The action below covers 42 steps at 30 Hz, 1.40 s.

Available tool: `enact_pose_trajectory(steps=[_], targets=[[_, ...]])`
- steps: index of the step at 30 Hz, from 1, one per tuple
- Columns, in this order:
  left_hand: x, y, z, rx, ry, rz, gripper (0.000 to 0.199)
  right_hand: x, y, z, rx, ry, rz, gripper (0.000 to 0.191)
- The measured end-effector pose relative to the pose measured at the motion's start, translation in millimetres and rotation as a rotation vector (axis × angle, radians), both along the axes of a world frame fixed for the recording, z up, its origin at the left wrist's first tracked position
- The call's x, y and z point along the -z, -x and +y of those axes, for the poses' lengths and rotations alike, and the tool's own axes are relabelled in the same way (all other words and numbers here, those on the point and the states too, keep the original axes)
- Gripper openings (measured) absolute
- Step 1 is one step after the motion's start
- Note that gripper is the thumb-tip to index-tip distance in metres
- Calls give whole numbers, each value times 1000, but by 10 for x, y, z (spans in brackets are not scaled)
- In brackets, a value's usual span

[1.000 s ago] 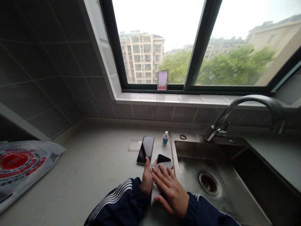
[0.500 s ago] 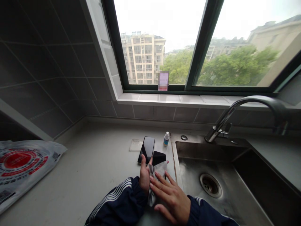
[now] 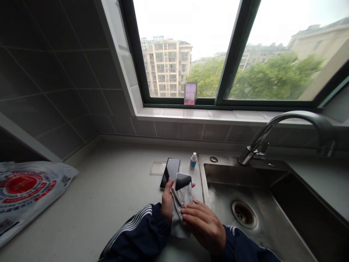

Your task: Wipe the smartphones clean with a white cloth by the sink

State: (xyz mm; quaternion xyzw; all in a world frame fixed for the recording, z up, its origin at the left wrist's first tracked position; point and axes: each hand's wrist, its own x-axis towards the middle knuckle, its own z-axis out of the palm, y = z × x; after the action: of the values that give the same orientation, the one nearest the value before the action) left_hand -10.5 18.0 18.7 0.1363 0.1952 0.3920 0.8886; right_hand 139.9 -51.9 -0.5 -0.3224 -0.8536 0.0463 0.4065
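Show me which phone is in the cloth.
The phone wrapped in the pale cloth, between the left hand and right hand; the other phone lies flat on the counter, untouched.

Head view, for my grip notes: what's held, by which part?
A smartphone, by its lower part, through a grey cloth, between left hand and right hand.

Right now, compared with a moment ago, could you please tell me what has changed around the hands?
The cloth-wrapped phone has come up off the counter and tilted, held in the pale cloth by the left hand, while the right hand has curled in over the cloth. The other phone and small bottle stayed put.
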Motion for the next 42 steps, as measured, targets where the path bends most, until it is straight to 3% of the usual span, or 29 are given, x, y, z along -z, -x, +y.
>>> enact_pose_trajectory(steps=[3, 9, 16, 22, 25, 29, 34, 38, 42], targets=[[14, -9, -14, 99, 26, -42, 76, -10, 16, -4, 32, 46, 113, 20], [63, -33, -36, -126, -30, 50, 67, -41, -4, 7, 48, 132, 260, 24], [78, -5, -21, -129, -176, 197, 76, -42, -26, 31, 137, 211, 410, 15], [52, -6, -45, -149, -224, 171, 71, -27, -79, 54, 311, 227, 464, 6], [56, -14, -33, -201, -192, 166, 70, -20, -123, 93, 378, 254, 457, 14], [89, -20, 9, -295, -110, 142, 77, -21, -154, 124, 404, 245, 408, 28], [134, -20, 17, -288, -75, 20, 80, -70, -88, 29, 315, 144, 325, 13], [118, -41, -13, -209, -56, -67, 71, -61, -11, -32, 132, 89, -30, 40], [59, -77, -19, -190, 31, -56, 57, 18, 10, -11, 95, 140, -363, 66]])
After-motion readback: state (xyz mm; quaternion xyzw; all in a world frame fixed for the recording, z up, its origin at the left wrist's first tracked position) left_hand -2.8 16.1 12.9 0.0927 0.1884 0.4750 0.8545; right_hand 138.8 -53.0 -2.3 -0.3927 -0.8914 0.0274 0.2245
